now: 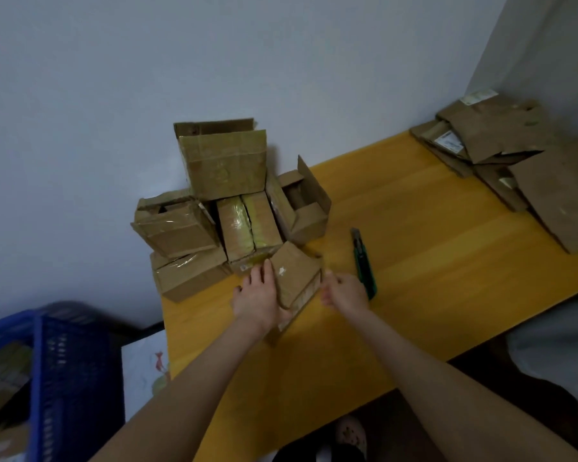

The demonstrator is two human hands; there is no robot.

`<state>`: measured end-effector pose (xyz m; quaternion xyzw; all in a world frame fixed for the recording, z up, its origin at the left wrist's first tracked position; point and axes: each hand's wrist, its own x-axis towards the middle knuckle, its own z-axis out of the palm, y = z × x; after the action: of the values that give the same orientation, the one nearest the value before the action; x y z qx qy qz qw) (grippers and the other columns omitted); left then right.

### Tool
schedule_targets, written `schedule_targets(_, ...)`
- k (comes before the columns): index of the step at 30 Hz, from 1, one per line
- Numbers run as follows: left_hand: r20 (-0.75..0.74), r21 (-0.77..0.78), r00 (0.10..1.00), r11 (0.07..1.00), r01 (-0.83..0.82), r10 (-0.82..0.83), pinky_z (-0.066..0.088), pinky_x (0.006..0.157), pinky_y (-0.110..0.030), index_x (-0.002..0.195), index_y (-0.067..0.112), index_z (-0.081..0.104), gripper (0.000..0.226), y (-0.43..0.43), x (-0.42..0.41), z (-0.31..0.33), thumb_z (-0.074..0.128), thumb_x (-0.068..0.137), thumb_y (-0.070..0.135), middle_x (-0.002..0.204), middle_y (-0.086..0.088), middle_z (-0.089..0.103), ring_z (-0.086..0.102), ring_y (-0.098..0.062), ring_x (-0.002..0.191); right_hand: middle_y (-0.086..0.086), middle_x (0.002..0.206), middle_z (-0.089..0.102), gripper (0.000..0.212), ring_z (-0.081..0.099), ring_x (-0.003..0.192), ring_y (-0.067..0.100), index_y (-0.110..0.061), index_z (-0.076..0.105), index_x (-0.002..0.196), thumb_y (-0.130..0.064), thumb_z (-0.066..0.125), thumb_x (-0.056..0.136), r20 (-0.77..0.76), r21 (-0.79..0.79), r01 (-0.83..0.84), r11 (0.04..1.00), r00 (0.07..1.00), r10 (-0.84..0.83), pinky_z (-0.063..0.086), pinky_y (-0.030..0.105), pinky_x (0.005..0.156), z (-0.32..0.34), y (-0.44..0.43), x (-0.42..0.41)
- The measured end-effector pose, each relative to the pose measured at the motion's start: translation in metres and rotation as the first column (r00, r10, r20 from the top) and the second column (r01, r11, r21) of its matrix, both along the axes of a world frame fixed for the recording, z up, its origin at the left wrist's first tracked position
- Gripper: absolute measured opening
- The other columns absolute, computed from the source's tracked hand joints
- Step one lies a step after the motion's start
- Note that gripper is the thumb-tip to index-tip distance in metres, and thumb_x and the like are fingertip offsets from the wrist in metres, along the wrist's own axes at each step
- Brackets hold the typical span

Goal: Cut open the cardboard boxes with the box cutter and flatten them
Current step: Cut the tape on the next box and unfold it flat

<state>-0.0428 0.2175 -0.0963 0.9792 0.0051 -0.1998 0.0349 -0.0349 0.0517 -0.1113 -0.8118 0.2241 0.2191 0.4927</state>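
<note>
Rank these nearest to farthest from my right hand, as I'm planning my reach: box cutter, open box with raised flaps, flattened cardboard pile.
1. The box cutter, just right of the right hand.
2. The open box, ahead and slightly left.
3. The flattened cardboard pile, far ahead to the right.

My left hand [257, 296] covers the near corner of the small box [296, 273]. My right hand [346, 291] is blurred; I cannot tell whether its fingers [327, 296] touch the box, and it hides the near end of the box cutter [364, 265]. The blue crate [67, 378] runs off the left edge, the flattened cardboard [561, 201] off the right.
</note>
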Motion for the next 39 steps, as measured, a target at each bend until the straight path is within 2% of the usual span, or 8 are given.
schedule_targets(2,-0.006,0.032,0.998,0.997,0.067,-0.067,0.027,0.115,-0.045,0.154,0.018,-0.007,0.117,0.011,0.005,-0.001,0.072,0.074,0.054,0.156,-0.006,0.013,0.024,-0.030,0.140,0.009,0.109,0.063,0.034,0.061,0.097,0.025,-0.012,0.061,0.116,-0.035,0.040,0.102,0.061,-0.402,-0.113,0.909,0.987,0.149,0.052,0.041,0.082,-0.012,-0.014,0.011)
schedule_targets(6,-0.013,0.083,0.985,0.981,0.173,-0.173,0.019,0.118,-0.047,0.153,0.023,-0.011,0.117,0.031,0.012,-0.004,0.072,0.077,0.051,0.159,-0.003,0.008,0.017,-0.029,0.144,0.013,0.154,0.017,0.057,0.022,0.139,0.033,-0.023,0.022,0.149,-0.035,0.046,0.099,-0.086,-0.576,-0.286,0.766,0.953,0.292,0.035,0.043,0.109,-0.048,-0.028,0.032)
schedule_targets(9,-0.021,0.062,0.983,0.981,0.185,-0.184,0.010,0.119,-0.049,0.153,0.025,-0.012,0.115,0.036,0.013,-0.008,0.071,0.078,0.048,0.160,-0.001,0.004,0.009,-0.027,0.146,0.021,0.155,0.004,0.060,0.011,0.141,0.039,-0.018,0.009,0.152,-0.025,0.038,0.100,-0.167,-0.591,-0.321,0.740,0.946,0.277,0.026,0.047,0.113,-0.068,-0.027,0.036)
schedule_targets(14,-0.005,-0.014,0.986,0.986,0.164,-0.164,0.003,0.119,-0.051,0.154,0.027,-0.008,0.112,0.040,0.011,-0.013,0.073,0.077,0.042,0.161,0.001,0.002,0.005,-0.026,0.147,0.020,0.141,0.027,0.041,0.036,0.121,0.036,-0.011,0.031,0.135,-0.011,0.045,0.096,-0.097,-0.686,-0.290,0.667,0.945,0.312,0.043,0.039,0.094,-0.072,-0.020,0.031)
schedule_targets(17,-0.023,-0.037,0.984,0.984,0.176,-0.177,0.001,0.119,-0.052,0.154,0.029,-0.007,0.112,0.044,0.012,-0.010,0.073,0.076,0.039,0.161,0.002,0.001,0.004,-0.026,0.147,0.019,0.135,0.036,0.046,0.044,0.115,0.036,-0.011,0.029,0.135,-0.014,0.050,0.095,-0.051,-0.603,-0.245,0.760,0.962,0.270,0.046,0.041,0.088,-0.075,-0.021,0.032)
schedule_targets(22,-0.051,-0.049,0.967,0.968,0.246,-0.249,0.002,0.119,-0.052,0.154,0.030,-0.007,0.113,0.056,0.010,-0.003,0.074,0.075,0.038,0.161,0.003,0.002,0.004,-0.025,0.148,0.017,0.128,0.052,0.053,0.057,0.111,0.034,-0.004,0.033,0.140,-0.019,0.056,0.095,-0.046,-0.196,0.037,0.980,0.998,-0.047,0.051,0.039,0.079,-0.062,-0.017,0.022)
schedule_targets(30,-0.062,0.033,0.959,0.960,0.279,-0.277,-0.003,0.118,-0.052,0.154,0.022,-0.010,0.114,0.059,-0.005,0.015,0.072,0.078,0.047,0.160,-0.009,-0.007,-0.004,-0.027,0.148,0.005,0.087,0.056,0.046,0.054,0.074,0.020,-0.006,0.059,0.111,-0.048,0.051,0.094,0.055,0.171,0.016,0.985,0.998,-0.026,0.040,0.029,0.061,-0.015,0.006,-0.013)
schedule_targets(39,-0.010,-0.011,0.988,0.988,0.157,-0.157,0.012,0.120,-0.048,0.155,0.017,0.003,0.110,0.056,-0.006,0.008,0.072,0.077,0.049,0.159,-0.004,0.014,0.013,-0.025,0.147,0.006,0.083,0.070,0.030,0.063,0.068,0.015,-0.020,0.050,0.123,-0.025,0.058,0.095,0.122,0.198,-0.052,0.979,0.992,0.028,0.048,0.025,0.057,0.017,0.003,-0.042)
